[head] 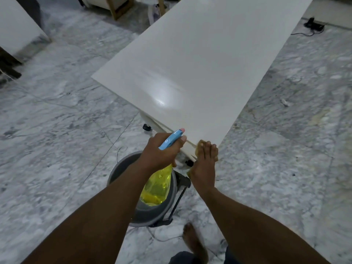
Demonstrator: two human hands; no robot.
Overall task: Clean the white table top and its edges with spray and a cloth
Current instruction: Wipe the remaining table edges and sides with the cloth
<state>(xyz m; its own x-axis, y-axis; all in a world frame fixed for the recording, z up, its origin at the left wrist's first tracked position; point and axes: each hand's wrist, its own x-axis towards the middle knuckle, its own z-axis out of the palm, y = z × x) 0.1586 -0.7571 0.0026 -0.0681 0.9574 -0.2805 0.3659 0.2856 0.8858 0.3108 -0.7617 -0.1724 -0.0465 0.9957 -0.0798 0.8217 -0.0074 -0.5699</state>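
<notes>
The white table top (200, 60) runs diagonally from the near corner up to the top right, with a wet glossy patch near its lower middle. My left hand (162, 151) grips a spray bottle (158, 185) with yellow liquid and a blue trigger head, its nozzle pointing at the near table edge. My right hand (204, 161) presses a yellowish cloth (201, 144) against the near corner edge of the table; most of the cloth is hidden under the fingers.
A grey bucket (167, 210) with a black handle stands on the marble floor under my arms. My bare foot (194, 242) is beside it. A table caster (147, 127), a black plug and cable (312, 25), wooden furniture legs (116, 8) and another white panel (17, 25) lie around.
</notes>
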